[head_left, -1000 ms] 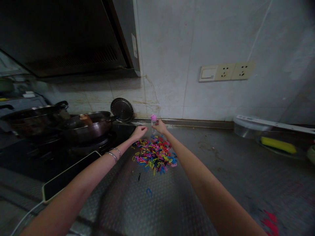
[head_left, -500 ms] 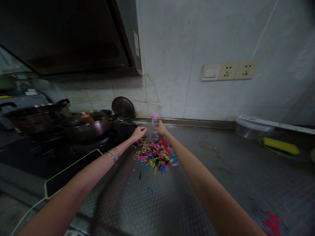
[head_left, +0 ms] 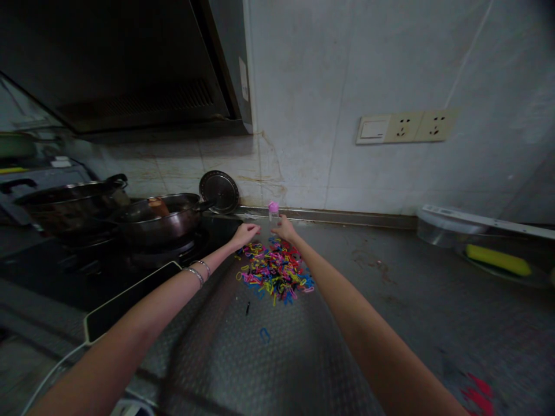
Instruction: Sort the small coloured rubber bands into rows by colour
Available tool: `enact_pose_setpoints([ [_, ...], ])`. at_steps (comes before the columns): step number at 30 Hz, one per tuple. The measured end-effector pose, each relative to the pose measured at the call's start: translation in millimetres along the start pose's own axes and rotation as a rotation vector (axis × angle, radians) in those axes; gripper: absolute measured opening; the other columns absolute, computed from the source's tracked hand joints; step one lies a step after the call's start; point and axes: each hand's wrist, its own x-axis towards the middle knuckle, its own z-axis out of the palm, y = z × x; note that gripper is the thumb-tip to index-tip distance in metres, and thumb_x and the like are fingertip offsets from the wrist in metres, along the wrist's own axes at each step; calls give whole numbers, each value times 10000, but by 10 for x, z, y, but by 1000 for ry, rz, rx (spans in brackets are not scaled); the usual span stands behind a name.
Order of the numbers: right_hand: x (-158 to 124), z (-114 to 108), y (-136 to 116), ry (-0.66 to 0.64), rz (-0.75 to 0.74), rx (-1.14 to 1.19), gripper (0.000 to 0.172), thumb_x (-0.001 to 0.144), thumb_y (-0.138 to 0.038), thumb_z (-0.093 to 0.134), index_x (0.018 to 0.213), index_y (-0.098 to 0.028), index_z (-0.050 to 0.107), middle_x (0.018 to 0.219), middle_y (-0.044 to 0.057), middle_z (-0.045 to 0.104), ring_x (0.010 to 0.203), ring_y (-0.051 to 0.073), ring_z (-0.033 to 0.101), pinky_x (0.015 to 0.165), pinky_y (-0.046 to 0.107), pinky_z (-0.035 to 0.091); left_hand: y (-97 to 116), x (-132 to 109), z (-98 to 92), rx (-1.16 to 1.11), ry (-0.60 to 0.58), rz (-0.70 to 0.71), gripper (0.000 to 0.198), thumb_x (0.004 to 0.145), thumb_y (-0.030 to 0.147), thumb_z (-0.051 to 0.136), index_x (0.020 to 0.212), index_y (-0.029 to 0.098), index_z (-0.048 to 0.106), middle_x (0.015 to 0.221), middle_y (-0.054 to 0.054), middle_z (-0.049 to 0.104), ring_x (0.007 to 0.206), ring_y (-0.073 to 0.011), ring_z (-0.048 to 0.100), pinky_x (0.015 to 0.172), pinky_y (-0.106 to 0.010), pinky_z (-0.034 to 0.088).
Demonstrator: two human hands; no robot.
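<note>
A heap of small coloured elastic bands [head_left: 274, 270] lies on the patterned metal counter [head_left: 269, 358]. Behind the heap, near the wall, stands a small clear bottle with a pink cap [head_left: 273, 211]. My right hand [head_left: 284, 229] reaches to the bottle, its fingers curled at the bottle's base. My left hand [head_left: 245, 233] hovers at the far left edge of the heap with its fingers bent together; what it holds, if anything, I cannot make out. Bracelets sit on my left wrist. A single blue band [head_left: 264, 335] and a small black one [head_left: 247, 308] lie apart, nearer to me.
Two dark pans [head_left: 160, 219] sit on the stove at the left, a round lid [head_left: 219, 192] leaning on the wall behind. A phone [head_left: 125, 300] lies by the stove. At the right are a clear container [head_left: 437, 225] and a yellow object [head_left: 498, 260]. Wall sockets [head_left: 405, 127] are above.
My hands have stayed almost still by the bottle and the heap. The view has shifted slightly to the right.
</note>
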Motion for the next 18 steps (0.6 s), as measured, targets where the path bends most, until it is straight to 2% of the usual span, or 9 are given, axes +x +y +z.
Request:
enact_pose_setpoints([
  [3,-29,-67,-43,-50,116,-43,796,552,-222,719,1245,-121,339,1084,136,569,970,202,559,819,317,437,17,-15,-11,25,-1,15,380,736,372,449,862,95,675,780,-67,683,775,-184,603,693,-262,444],
  [6,-108,-251,-41,-78,82,-117,810,547,-192,721,1263,-113,351,1138,142,542,985,199,542,813,298,436,57,-68,-10,91,-27,101,337,729,345,477,824,96,682,796,-66,682,773,-177,601,729,-255,438],
  [7,-152,-338,-31,-93,49,-167,756,553,-159,709,1240,-116,396,1132,133,548,962,194,548,803,291,437,84,-104,-3,123,-47,135,313,725,330,490,816,103,684,804,-62,682,772,-172,600,732,-249,436],
  [10,-357,-627,-24,-213,-114,-310,417,627,-83,616,1041,-125,591,1008,87,611,814,155,572,754,263,436,227,-278,43,214,-125,221,251,715,292,525,815,129,688,790,-46,677,731,-151,589,705,-232,433],
  [12,-557,-784,-67,-300,-231,-358,227,701,-137,567,908,-133,658,893,66,637,728,136,564,715,250,431,365,-432,87,241,-191,303,230,709,281,551,820,133,688,797,-47,667,717,-136,578,694,-221,427],
  [15,-919,-879,-191,-344,-375,-338,221,772,-278,529,893,-159,671,823,53,633,696,129,548,686,244,426,563,-653,143,240,-338,470,239,706,303,583,856,145,682,844,-49,649,761,-132,568,728,-219,413],
  [18,-1259,-834,-294,-410,-575,-294,222,791,-306,519,898,-169,657,878,59,624,837,149,544,766,256,412,667,-795,158,241,-522,554,193,706,273,584,812,143,681,813,-38,646,768,-123,565,740,-206,401],
])
